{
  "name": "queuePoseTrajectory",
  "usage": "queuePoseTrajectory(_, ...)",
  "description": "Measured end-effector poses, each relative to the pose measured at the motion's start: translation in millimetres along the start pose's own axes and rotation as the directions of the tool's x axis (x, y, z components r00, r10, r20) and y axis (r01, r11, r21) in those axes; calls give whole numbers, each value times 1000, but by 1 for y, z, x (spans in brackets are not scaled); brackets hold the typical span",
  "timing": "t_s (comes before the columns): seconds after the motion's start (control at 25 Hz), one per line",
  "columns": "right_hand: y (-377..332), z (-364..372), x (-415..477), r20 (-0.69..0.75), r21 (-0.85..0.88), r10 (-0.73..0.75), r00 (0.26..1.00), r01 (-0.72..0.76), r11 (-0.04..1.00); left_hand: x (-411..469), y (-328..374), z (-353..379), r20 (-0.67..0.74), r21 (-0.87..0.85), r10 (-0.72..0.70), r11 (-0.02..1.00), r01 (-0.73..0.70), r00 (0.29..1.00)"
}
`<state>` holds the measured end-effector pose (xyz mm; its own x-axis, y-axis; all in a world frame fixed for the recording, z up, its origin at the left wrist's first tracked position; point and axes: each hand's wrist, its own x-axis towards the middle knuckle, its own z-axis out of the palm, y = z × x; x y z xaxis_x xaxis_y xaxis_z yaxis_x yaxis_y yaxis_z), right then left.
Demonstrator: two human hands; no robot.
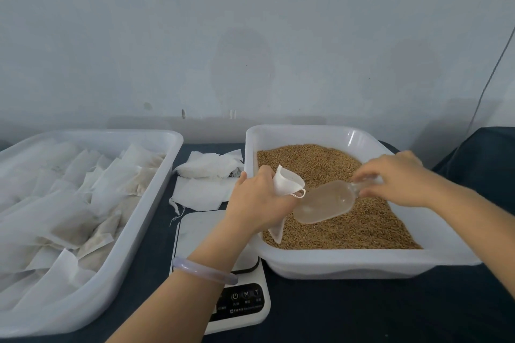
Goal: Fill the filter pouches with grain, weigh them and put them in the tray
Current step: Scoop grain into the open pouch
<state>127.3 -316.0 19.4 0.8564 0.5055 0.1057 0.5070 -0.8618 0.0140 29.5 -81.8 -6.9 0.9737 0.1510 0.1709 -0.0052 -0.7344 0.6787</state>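
One filter pouch (287, 184), white, held in the left grip (259, 200) over the near-left corner of the grain tray (334, 259). Fingers curled round its body, mouth spread wide and turned to the right, drawstring loop dangling at the lip, lower corner hanging down to the grain (362, 225).

Just right of that mouth, a clear plastic scoop (326, 202), bowl tipped toward the pouch and close beside the loop; touching or not, cannot tell, nor whether any grain lies in the bowl. Handle pinched by the right grip (401, 178), fingertips closed on it, above the middle of the tan grain bed.

Under the left forearm, a white digital kitchen scale (195, 228), set between the two trays, with a dark button panel at its near edge. On the left wrist, a pale lilac bangle (203, 270).

Beyond the scale, a loose pile of flat empty pouches (206, 175) on the worktop (362, 309), which wears a dark blue cloth.

Further left, a second white plastic tray (156, 203), heaped with many filled pouches (92, 203) lying overlapped at all angles, tan contents showing through some.

Behind everything, a pale wall (250, 36), with a thin cable (490, 72) slanting down its right side.
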Motion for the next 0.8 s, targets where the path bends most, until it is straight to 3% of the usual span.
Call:
queuePoseTrajectory(0.12, -7, 18, 2, 72, 63, -2, 997, -3, 998, -1, 1, -1, 2, 2, -6, 1000, 6, 1000)
queuePoseTrajectory(0.36, -9, 26, -6, 135, 349, -27, 990, -22, 937, -2, 2, -2, 3, -16, -2, 1000, 2, 1000)
queuePoseTrajectory(0.8, 7, -39, -14, -77, 512, 0, 997, 39, 858, -1, 1, -2, 16, -6, 11, 1000, -11, 1000)
